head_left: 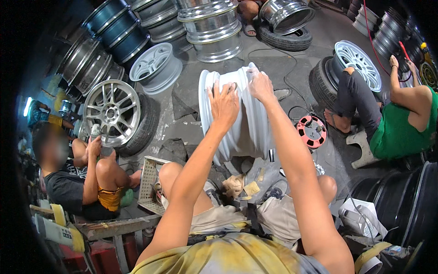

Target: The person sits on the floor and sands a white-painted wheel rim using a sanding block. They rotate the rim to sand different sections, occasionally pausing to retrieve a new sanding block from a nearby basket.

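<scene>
A pale grey-white wheel rim (242, 137) stands on its edge on the floor between my knees, its barrel facing up toward me. My left hand (223, 104) lies on the barrel near the left lip, fingers spread and stretched forward. At the right lip, my right hand (261, 86) has its fingers bent and pressed together against the metal. Whether a small piece is pinched under those fingertips cannot be made out. Whitish dust coats the fingers of the right hand.
Crumpled tan scraps (233, 185) lie between my feet, beside a plastic crate (148, 182). A red cable reel (312, 131) is at right. People sit working on both sides, near a silver spoked wheel (112, 112) and a light-blue wheel (358, 64). Stacked rims (212, 32) stand ahead.
</scene>
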The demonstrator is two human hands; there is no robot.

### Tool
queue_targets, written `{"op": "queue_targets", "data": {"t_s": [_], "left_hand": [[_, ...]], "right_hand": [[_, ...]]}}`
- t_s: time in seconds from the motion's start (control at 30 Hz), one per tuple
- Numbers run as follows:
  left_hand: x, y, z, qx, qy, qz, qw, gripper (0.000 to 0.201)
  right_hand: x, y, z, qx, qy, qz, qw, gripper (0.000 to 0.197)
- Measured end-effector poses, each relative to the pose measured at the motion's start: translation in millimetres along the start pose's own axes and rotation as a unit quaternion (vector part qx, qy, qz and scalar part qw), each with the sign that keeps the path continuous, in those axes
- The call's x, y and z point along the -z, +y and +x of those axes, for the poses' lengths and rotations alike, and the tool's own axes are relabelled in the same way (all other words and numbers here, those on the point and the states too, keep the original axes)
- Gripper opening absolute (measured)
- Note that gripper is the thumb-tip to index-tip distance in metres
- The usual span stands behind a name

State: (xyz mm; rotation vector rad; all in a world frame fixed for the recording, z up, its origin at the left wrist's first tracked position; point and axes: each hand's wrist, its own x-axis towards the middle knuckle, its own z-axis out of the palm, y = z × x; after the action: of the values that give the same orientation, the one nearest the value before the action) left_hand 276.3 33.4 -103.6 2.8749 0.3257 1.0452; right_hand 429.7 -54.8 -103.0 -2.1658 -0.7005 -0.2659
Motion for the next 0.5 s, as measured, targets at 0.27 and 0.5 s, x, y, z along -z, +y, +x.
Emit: {"op": "queue_targets", "data": {"t_s": [0.27,0.5], "left_hand": [[4.3,-4.6,2.6,0.003,-0.014,0.016,1.000,0.035],[11.7,-4.4,-24.7,-0.022,0.000,0.008,1.000,0.034]], "right_hand": [[-7.1,8.6,-8.1,0.012,0.009,0.002,1.000,0.034],[7.4,-4.1,-11.5,-0.017,-0.029,-0.016,0.999,0.034]]}}
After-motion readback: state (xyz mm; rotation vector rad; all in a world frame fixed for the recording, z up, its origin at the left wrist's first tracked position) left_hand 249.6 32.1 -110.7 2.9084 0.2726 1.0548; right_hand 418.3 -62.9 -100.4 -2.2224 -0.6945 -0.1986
